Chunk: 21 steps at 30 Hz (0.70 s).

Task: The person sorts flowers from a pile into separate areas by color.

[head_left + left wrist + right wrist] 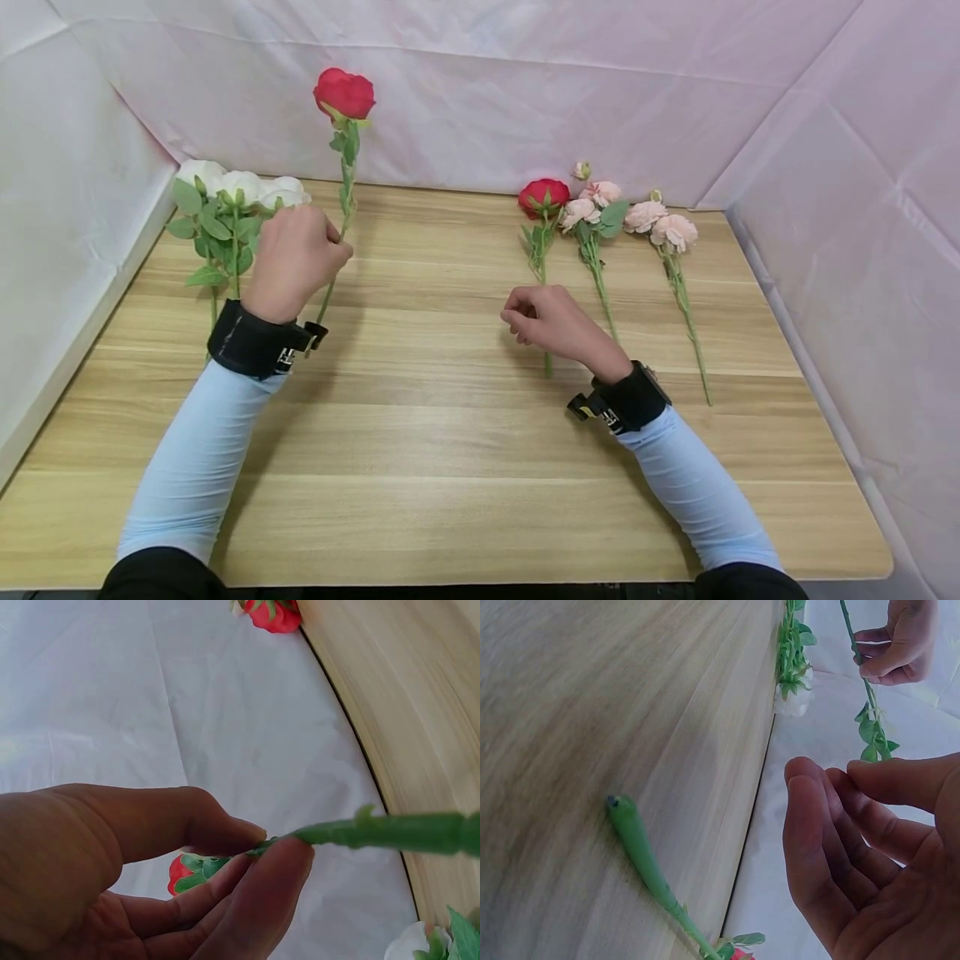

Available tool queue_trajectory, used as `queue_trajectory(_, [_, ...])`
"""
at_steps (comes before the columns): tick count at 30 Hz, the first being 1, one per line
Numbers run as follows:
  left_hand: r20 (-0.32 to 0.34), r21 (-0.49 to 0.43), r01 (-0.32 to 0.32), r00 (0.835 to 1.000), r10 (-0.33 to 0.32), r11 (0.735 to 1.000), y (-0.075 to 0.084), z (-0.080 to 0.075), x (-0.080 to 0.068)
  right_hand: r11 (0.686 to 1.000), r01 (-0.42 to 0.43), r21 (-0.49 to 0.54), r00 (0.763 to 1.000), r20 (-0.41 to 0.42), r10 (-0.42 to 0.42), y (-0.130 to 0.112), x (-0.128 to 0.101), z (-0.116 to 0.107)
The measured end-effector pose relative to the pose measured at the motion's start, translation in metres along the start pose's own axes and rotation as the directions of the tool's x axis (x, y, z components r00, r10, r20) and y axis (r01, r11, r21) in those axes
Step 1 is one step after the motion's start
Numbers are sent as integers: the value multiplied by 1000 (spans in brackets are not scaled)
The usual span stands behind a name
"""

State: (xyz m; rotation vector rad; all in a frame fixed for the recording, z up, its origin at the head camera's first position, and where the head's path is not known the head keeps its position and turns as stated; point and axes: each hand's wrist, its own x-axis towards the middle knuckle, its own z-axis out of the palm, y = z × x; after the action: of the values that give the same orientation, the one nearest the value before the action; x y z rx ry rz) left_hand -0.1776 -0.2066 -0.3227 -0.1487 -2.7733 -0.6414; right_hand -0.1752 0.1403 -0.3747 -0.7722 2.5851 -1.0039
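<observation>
Between thumb and fingertips my left hand [294,260] pinches the green stem [397,831] of a red rose [345,93]. That rose stands upright above the table, its bloom well over the hand. My right hand [557,323] hovers over the stem of a second red rose [543,197] that lies on the table. Its fingers curl loosely and hold nothing; in the right wrist view this lying rose's stem end [637,840] is apart from the fingers. White roses [242,185] with green leaves lie at the left, partly hidden behind the left hand.
Two pink flower sprays [600,208], one [675,232] further right, lie with stems toward the front on the wooden table [435,433]. White cloth walls [487,108] rise along the back and both sides.
</observation>
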Motion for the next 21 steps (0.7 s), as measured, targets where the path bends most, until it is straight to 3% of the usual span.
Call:
queue_trajectory(7, [76,-10,-69,995,70,998,13,12,-1,1000,-9,-4,1000,-2,9,0,0,0])
queue_trajectory(10, [129,-25,-68,989,71,997,21,20,-3,1000,-14,5,1000,0,14,-1,0,1])
queue_trajectory(16, [257,-126,-39,964,71,991,40,31,-10,999,-8,45,1000,23,7,-10,-1,2])
queue_trajectory(21, [337,-237,-4,938,86,972,56,36,-17,995,0,96,999,33,-3,-19,-3,5])
